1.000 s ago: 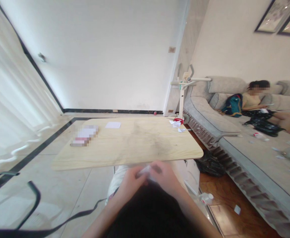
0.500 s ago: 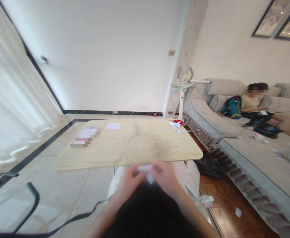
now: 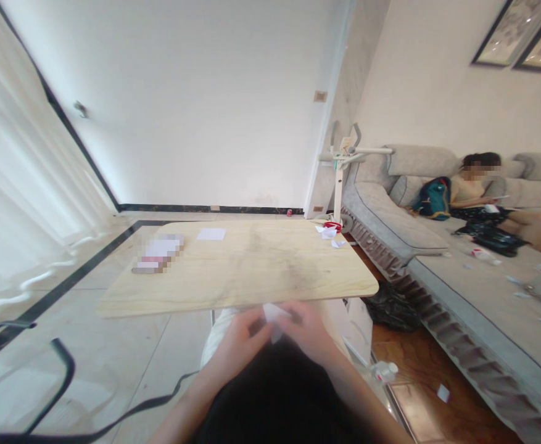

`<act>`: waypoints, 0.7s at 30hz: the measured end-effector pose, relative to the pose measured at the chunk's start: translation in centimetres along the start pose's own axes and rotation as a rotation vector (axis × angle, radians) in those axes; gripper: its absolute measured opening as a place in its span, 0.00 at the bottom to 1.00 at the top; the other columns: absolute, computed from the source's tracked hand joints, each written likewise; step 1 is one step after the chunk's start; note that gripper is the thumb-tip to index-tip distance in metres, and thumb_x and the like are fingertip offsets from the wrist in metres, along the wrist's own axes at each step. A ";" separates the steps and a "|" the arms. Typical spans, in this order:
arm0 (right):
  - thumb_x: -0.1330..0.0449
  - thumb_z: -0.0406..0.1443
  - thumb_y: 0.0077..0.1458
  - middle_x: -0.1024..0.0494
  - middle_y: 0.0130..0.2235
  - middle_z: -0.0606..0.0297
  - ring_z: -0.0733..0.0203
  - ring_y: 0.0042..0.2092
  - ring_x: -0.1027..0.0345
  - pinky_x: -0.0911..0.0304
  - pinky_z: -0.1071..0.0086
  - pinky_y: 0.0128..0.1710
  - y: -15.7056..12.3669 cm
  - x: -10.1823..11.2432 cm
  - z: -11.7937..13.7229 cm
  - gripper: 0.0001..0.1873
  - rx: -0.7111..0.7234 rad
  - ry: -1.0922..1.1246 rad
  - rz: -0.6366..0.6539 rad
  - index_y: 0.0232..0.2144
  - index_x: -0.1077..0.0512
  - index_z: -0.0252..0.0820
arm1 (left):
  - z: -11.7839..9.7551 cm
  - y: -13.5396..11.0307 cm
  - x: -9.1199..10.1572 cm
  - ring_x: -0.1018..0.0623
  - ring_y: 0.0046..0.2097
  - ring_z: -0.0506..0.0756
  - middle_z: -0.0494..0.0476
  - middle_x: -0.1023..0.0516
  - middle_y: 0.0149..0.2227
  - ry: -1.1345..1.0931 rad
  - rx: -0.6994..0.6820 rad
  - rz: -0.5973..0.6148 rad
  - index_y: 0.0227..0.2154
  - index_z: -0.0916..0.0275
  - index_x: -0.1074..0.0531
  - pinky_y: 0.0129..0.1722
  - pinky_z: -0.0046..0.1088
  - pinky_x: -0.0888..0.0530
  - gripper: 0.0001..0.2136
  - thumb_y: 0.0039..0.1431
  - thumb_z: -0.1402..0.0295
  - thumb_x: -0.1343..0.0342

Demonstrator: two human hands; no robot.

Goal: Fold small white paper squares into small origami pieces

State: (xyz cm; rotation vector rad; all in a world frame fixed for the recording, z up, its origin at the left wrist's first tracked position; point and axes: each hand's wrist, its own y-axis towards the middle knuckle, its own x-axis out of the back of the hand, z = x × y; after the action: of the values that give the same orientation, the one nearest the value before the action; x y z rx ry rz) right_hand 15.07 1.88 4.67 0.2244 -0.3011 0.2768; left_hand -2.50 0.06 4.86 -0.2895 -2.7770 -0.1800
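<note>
Between my two hands is a small piece of folded white paper (image 3: 276, 313), held just off the near edge of the wooden table (image 3: 224, 271). My left hand (image 3: 247, 330) pinches its left side, and my right hand (image 3: 305, 324) grips the right side. A pointed lower part of the paper hangs between the hands; blur hides its exact folds. On the table lie a flat white sheet (image 3: 211, 234) at the back and several folded paper pieces (image 3: 329, 233) at the far right corner.
A blurred-out stack (image 3: 158, 254) sits on the table's left side. To the right, a person (image 3: 471, 188) sits on a grey sofa (image 3: 464, 290). A black bag (image 3: 393, 308) and a plastic bottle (image 3: 385, 372) are on the right. A black curved bar (image 3: 64, 364) stands at left.
The paper has turned in my fingers: its broad white face now shows at the top, where a narrow band showed before. Both hands have shifted slightly and still hold it.
</note>
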 end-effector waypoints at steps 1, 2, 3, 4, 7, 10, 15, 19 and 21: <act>0.41 0.37 0.53 0.22 0.31 0.63 0.60 0.33 0.32 0.37 0.69 0.34 0.0 -0.1 0.0 0.08 0.003 -0.002 0.011 0.32 0.25 0.38 | -0.3 -0.1 0.2 0.23 0.38 0.55 0.52 0.19 0.36 0.024 -0.002 -0.017 0.37 0.58 0.22 0.37 0.27 0.29 0.09 0.58 0.63 0.45; 0.41 0.37 0.54 0.22 0.31 0.63 0.60 0.33 0.32 0.37 0.69 0.34 0.0 -0.1 -0.1 0.08 0.004 -0.005 0.013 0.31 0.25 0.38 | -0.4 -0.1 0.4 0.23 0.38 0.55 0.52 0.19 0.35 0.047 0.003 -0.047 0.36 0.58 0.22 0.37 0.27 0.30 0.09 0.58 0.63 0.45; 0.41 0.38 0.54 0.22 0.31 0.63 0.60 0.33 0.32 0.38 0.69 0.34 0.1 -0.2 -0.1 0.08 0.004 -0.009 0.012 0.31 0.25 0.38 | -0.5 -0.1 0.5 0.23 0.37 0.55 0.52 0.19 0.35 0.066 0.012 -0.072 0.34 0.58 0.22 0.36 0.27 0.30 0.09 0.58 0.63 0.46; 0.41 0.38 0.54 0.22 0.30 0.64 0.60 0.32 0.32 0.38 0.69 0.33 0.1 -0.3 -0.2 0.08 0.004 -0.013 0.006 0.31 0.25 0.38 | -0.4 -0.1 0.5 0.23 0.37 0.55 0.52 0.19 0.34 0.074 0.021 -0.085 0.34 0.59 0.22 0.35 0.27 0.30 0.09 0.59 0.62 0.46; 0.41 0.37 0.54 0.23 0.29 0.64 0.61 0.31 0.33 0.38 0.69 0.32 0.1 -0.5 -0.4 0.08 0.006 -0.016 -0.021 0.30 0.25 0.38 | -0.1 0.0 0.2 0.23 0.35 0.55 0.53 0.19 0.33 0.036 0.037 -0.046 0.35 0.60 0.22 0.33 0.27 0.29 0.12 0.60 0.60 0.48; 0.42 0.37 0.54 0.23 0.29 0.64 0.61 0.31 0.33 0.38 0.69 0.32 0.1 -0.5 -0.5 0.09 0.003 -0.009 -0.023 0.30 0.25 0.37 | 0.2 0.0 -0.1 0.22 0.34 0.55 0.54 0.19 0.34 0.004 0.037 0.002 0.39 0.60 0.22 0.32 0.27 0.29 0.14 0.61 0.59 0.49; 0.41 0.36 0.53 0.23 0.30 0.64 0.61 0.32 0.32 0.38 0.69 0.33 0.0 -0.5 -0.4 0.07 0.011 -0.006 -0.022 0.31 0.25 0.38 | 0.4 0.0 -0.2 0.23 0.34 0.55 0.55 0.19 0.33 -0.005 0.049 -0.023 0.36 0.62 0.22 0.32 0.27 0.29 0.14 0.60 0.59 0.49; 0.40 0.36 0.53 0.22 0.30 0.64 0.61 0.31 0.32 0.37 0.70 0.32 0.0 -0.6 -0.3 0.07 0.011 -0.005 -0.015 0.32 0.25 0.38 | 0.5 -0.1 -0.3 0.24 0.32 0.54 0.54 0.21 0.28 0.013 0.044 -0.069 0.30 0.63 0.23 0.31 0.27 0.30 0.15 0.61 0.58 0.49; 0.41 0.36 0.54 0.22 0.30 0.64 0.61 0.32 0.31 0.37 0.70 0.33 0.1 -0.6 -0.2 0.08 0.005 0.023 -0.005 0.33 0.25 0.38 | 0.5 -0.1 -0.4 0.25 0.31 0.54 0.53 0.22 0.27 -0.001 0.037 -0.094 0.29 0.63 0.24 0.30 0.26 0.31 0.14 0.60 0.59 0.49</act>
State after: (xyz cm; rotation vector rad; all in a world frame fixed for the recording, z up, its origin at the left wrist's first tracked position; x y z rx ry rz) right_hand 14.56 1.85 4.34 0.2272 -0.2773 0.2752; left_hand -2.27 -0.02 4.26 -0.1503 -2.7935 -0.1511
